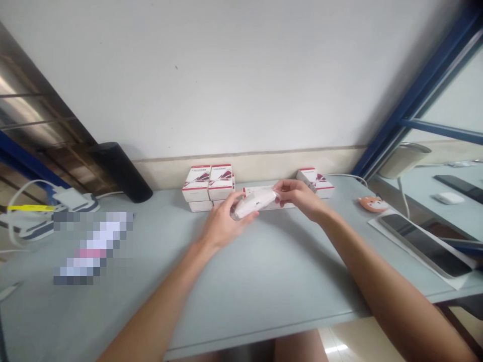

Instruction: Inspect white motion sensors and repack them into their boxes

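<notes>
Above the grey tabletop [249, 281], a white object in a clear plastic wrapper [256, 202] is held between my two hands. My left hand [226, 221] is wrapped round its left end, thumb on the near side. At its right end my right hand [296, 197] pinches the wrapper with the fingertips. What the white object is, I cannot make out. Just behind it lies a white box with red edging [287, 205], partly hidden by my hands. Stacked white-and-red boxes [221, 182] stand to the left of it, and more such boxes [320, 185] to the right.
A black cylinder [123, 173] leans at the back left, near a white power strip [56, 216] with cables. A pixelated object [96, 246] lies at left. At right are an orange-and-white item [373, 203] and a dark phone [426, 244] on white paper. A wall [241, 80] closes the back.
</notes>
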The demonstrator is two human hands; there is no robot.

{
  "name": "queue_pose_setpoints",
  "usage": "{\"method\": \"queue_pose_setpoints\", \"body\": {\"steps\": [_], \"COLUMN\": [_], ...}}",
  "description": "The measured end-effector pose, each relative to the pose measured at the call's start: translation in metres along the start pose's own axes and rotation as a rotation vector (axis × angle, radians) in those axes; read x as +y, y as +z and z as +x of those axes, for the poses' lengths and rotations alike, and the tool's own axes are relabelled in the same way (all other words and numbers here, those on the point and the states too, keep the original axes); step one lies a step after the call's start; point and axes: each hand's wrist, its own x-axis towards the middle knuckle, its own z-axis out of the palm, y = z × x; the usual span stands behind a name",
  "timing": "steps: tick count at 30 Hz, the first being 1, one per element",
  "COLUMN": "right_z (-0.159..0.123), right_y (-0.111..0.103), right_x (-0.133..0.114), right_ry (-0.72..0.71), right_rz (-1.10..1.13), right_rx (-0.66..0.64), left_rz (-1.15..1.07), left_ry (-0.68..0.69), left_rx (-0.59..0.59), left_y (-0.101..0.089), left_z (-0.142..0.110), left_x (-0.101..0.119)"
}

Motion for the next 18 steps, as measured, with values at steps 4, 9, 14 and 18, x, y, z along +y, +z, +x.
{"method": "queue_pose_setpoints", "body": {"steps": [4, 9, 14, 18], "right_z": [-0.001, -0.001, -0.003, -0.002], "right_y": [0.000, 0.004, 0.015, 0.019], "right_x": [0.002, 0.002, -0.002, -0.003], "right_ry": [-0.039, -0.072, -0.055, -0.003], "right_rz": [-0.128, -0.019, 0.245, 0.376], "right_rx": [-0.018, -0.085, -0.130, -0.037], "left_rz": [-0.264, -0.957, -1.163, -1.071], "left_ry": [-0.166, -0.472, -0.557, -0.360], "left_rx": [-0.168, -0.475, -0.465, -0.520], "left_y": [0.000, 0.001, -0.008, -0.010], "left_z": [0.003, 0.006, 0.003, 0.002], "left_x": [0.004, 0.009, 0.013, 0.011]}}
